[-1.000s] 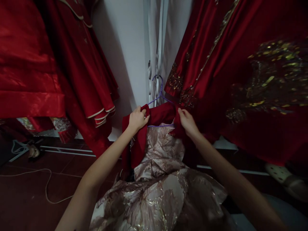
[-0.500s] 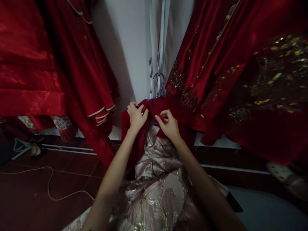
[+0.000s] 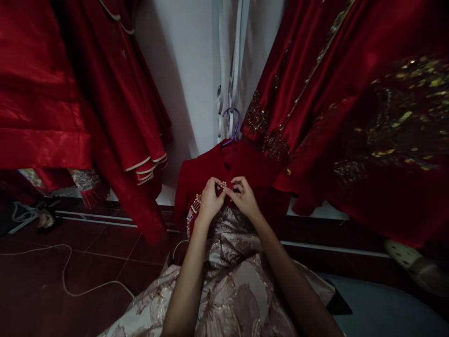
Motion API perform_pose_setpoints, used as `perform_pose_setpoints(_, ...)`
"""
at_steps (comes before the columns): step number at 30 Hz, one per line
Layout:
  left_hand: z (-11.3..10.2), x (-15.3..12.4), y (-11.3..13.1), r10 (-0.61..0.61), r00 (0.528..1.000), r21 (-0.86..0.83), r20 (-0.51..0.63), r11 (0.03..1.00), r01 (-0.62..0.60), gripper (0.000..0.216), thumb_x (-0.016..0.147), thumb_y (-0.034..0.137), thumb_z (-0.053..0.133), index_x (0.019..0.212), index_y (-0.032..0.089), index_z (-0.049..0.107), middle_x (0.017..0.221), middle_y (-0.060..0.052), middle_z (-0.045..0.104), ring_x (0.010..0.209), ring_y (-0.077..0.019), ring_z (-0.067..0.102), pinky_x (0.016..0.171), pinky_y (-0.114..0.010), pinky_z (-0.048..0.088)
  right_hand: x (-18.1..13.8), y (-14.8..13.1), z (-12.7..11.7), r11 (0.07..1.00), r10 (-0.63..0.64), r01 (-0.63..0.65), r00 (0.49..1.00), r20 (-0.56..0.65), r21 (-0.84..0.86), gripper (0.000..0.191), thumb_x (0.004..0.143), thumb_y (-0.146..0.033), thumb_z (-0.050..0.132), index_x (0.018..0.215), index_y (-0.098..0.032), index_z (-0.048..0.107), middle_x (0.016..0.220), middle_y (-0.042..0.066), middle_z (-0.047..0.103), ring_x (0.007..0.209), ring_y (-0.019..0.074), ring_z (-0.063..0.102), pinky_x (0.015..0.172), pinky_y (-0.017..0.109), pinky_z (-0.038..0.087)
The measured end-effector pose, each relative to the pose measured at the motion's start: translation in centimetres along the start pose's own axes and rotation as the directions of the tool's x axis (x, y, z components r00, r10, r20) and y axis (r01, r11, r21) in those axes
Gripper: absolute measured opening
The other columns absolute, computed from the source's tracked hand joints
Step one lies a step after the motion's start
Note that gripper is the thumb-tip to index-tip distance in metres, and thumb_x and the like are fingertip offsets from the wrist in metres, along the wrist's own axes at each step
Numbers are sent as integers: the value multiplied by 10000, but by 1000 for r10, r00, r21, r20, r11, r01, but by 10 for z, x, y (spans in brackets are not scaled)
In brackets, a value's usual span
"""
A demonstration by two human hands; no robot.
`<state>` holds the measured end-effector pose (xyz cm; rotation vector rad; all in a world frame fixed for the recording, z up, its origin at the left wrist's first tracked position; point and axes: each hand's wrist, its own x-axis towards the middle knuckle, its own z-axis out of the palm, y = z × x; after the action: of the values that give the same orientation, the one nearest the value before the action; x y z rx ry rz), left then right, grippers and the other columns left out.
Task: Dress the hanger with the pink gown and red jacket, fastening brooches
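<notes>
A dark red jacket (image 3: 201, 164) hangs on a purple hanger (image 3: 235, 125) in front of me. At its chest my left hand (image 3: 211, 197) is closed, pinching the jacket's front edge beside a small beaded button (image 3: 223, 185). My right hand (image 3: 245, 196) is closed on the opposite front edge, its thumb and finger close to that button. The fingertips hide part of the fastening. Beaded trim (image 3: 194, 209) shows on the jacket left of my left wrist. Below the hands lies a shiny, pale pink patterned dress (image 3: 242, 276).
Red garments (image 3: 115, 93) hang on the left, and red garments with gold sequins (image 3: 396, 117) on the right. White metal bars (image 3: 236, 47) rise behind the hanger. A white cable (image 3: 66, 276) runs over the tiled floor. A pale clog (image 3: 403, 255) is at right.
Both hands have moved down from the jacket's collar to its chest and come closer together. The collar now lies closed up more around the hanger, and the beaded button shows between the fingers.
</notes>
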<state>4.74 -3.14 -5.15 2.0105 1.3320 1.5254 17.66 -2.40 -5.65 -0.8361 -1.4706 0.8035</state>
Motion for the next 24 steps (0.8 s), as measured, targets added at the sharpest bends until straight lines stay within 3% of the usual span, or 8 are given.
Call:
perform_pose_setpoints(3, 6, -8, -1, -136, 978, -277, -158, 957, 88, 161, 747, 181, 558, 892, 187, 488, 864, -23, 609, 799, -111, 613, 731, -237, 485, -7, 2, -6, 998, 0, -4, 999, 50, 70, 287, 702, -331, 625, 938, -235, 491, 927, 17, 543, 776, 128, 550, 608, 244, 521)
perform_pose_setpoints(5, 7, -11, 0, -192, 961, -345, -199, 932, 115, 146, 735, 211, 582, 855, 184, 504, 830, -17, 620, 784, -110, 625, 712, -226, 494, -10, -1, -8, 997, -9, 4, 998, 62, 77, 257, 715, -325, 614, 936, -228, 525, 948, 28, 558, 794, 131, 555, 637, 258, 530)
perform_pose_setpoints(10, 1, -15, 5, -132, 982, -298, -133, 951, 88, 102, 753, 249, 581, 832, 185, 568, 837, -22, 651, 806, -125, 639, 764, -255, 506, -13, -10, -5, 998, -14, 11, 999, 47, 65, 265, 741, -352, 621, 964, -217, 573, 975, 51, 600, 846, 152, 577, 657, 269, 544)
perform_pose_setpoints(24, -5, -14, 9, -93, 988, -188, -121, 980, 69, 91, 784, 242, 551, 866, 206, 571, 876, -19, 660, 844, -133, 641, 805, -266, 503, -13, -20, -2, 992, -112, 105, 988, -110, -68, 248, 771, -384, 597, 949, -216, 634, 974, 63, 596, 838, 165, 605, 690, 299, 566)
